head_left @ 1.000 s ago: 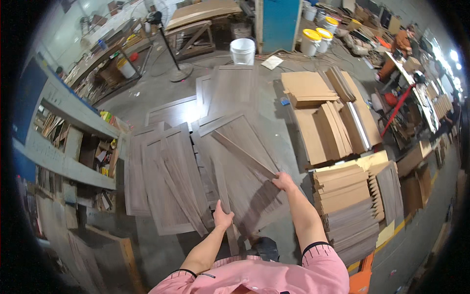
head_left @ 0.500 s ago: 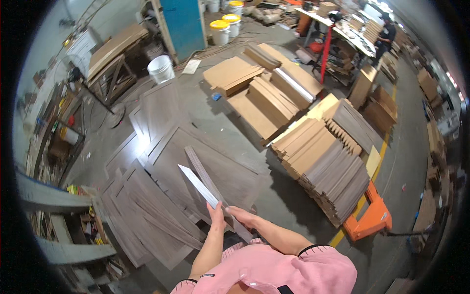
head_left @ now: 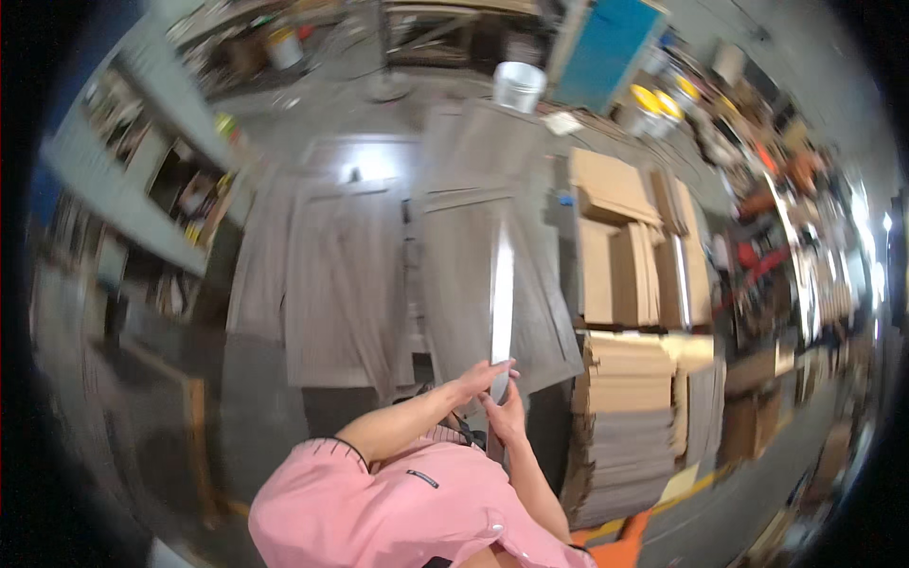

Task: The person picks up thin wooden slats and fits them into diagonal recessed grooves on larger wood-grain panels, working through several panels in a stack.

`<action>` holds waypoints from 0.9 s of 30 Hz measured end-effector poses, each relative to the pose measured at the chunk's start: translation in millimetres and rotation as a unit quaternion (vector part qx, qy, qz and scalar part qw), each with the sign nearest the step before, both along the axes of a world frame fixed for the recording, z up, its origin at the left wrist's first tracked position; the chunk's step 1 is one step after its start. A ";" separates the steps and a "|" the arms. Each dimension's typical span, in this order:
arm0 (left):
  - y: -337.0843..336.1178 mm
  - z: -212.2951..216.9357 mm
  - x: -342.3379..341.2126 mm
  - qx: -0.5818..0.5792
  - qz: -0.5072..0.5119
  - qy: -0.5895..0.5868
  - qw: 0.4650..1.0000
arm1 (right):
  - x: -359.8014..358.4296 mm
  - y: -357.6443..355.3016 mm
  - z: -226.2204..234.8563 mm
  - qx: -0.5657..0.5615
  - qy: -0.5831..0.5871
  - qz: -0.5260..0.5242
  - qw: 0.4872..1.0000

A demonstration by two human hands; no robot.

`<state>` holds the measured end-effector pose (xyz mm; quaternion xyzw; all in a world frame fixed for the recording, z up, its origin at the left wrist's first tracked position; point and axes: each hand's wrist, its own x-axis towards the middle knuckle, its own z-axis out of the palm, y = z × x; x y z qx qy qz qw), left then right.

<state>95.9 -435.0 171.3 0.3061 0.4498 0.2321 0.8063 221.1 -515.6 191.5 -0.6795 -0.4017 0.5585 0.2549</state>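
Observation:
A long narrow strip [head_left: 503, 293] stretches away from me, its white face catching the light; the near end lies between my two hands. My left hand [head_left: 481, 380] is closed across the strip from its left side. Just nearer and to the right, my right hand [head_left: 507, 417] is closed round the near end. Beyond and beneath the strip are large grey-brown wood-grain panels [head_left: 454, 284], laid flat and overlapping. The picture is smeared, so I cannot tell whether a second strip is still pressed against the white one.
To the right stand a pile of cut boards [head_left: 630, 407] and tan boards [head_left: 597, 180]. An orange pallet jack [head_left: 615, 544] shows at the lower edge. Grey shelving [head_left: 142, 199] stands at left; a white bucket [head_left: 519, 85] and yellow-lidded buckets [head_left: 653, 104] are at the back.
My view has swung left, so the panels and board piles sit differently in it. The strip, earlier slanting left beside a brown strip, now points nearly straight away. My left hand reaches farther across it.

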 end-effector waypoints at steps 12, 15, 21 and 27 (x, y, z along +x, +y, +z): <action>-27.6 -23.7 -131.2 -0.047 0.423 0.035 0.904 | -36.7 17.1 -8.7 0.012 0.066 0.171 0.983; -40.8 -57.0 -204.6 -0.027 0.482 0.103 0.870 | -20.1 4.5 -41.8 0.028 0.007 0.206 0.978; -77.1 -51.4 -297.9 -0.007 0.513 0.252 0.821 | 48.0 -33.5 -93.8 -0.083 -0.092 0.158 0.980; -89.9 -68.3 -355.2 -0.001 0.483 0.237 0.843 | 112.1 -91.2 -107.4 -0.238 -0.075 -0.081 0.965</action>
